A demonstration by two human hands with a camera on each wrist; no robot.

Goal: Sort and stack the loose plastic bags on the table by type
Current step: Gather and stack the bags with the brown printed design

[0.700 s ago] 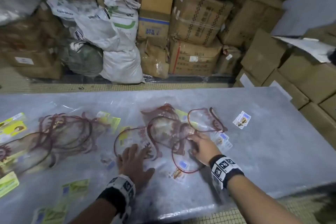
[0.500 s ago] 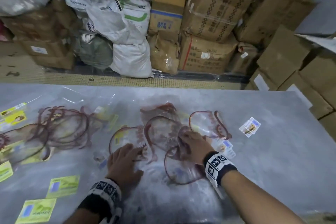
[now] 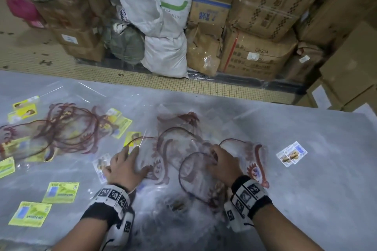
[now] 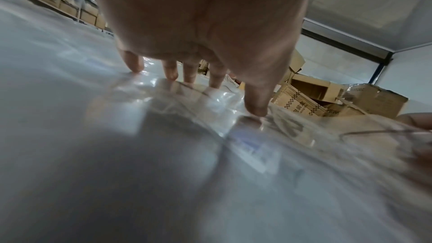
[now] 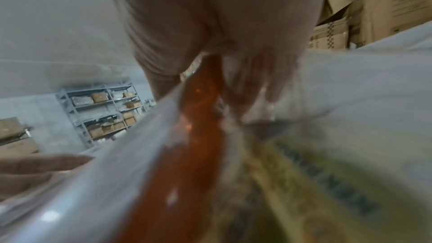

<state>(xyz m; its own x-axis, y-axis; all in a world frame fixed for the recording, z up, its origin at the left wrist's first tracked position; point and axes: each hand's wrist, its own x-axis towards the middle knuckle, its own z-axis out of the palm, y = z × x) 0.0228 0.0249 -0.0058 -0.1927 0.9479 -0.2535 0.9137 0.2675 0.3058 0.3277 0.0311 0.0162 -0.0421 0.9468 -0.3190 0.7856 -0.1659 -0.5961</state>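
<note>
Two hands press on clear bags point(image 3: 183, 149) on the table point(image 3: 306, 189). The left hand point(image 3: 124, 166) lies flat on them. The right hand point(image 3: 223, 164) pinches one; its wrist view shows the red print point(image 5: 201, 117) between its fingers.

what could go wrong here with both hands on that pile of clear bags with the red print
1. The clear red-printed plastic bags overlap, so the right hand, pinching one, may drag several along.
2. The left hand presses flat on slippery film; the pile could slide.
3. The small white label cards lie loose nearby and could be swept aside.
</note>
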